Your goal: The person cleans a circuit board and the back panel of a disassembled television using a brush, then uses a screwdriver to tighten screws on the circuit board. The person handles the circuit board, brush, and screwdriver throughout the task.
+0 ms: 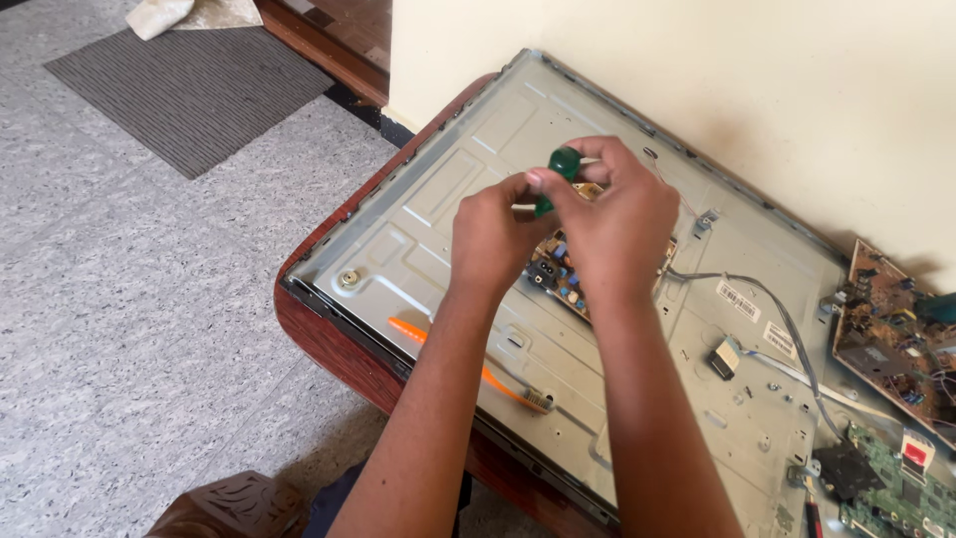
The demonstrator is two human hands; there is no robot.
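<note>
A large grey metal back panel of a flat screen (438, 199) lies on a reddish wooden table (329, 344). Both hands meet above a brown circuit board (560, 274) fixed near the panel's middle. My right hand (617, 224) grips the green handle of a screwdriver (560, 169) from above. My left hand (490, 234) pinches the screwdriver's lower part; its shaft and tip are hidden behind the fingers. An orange toothbrush (498, 384) lies on the panel under my left forearm.
A loose brown circuit board (891, 339) rests at the right against the cream wall (747, 70). A green board (896, 488) and grey cables (787, 319) sit at the lower right. A grey mat (189, 90) lies on the speckled floor at the left.
</note>
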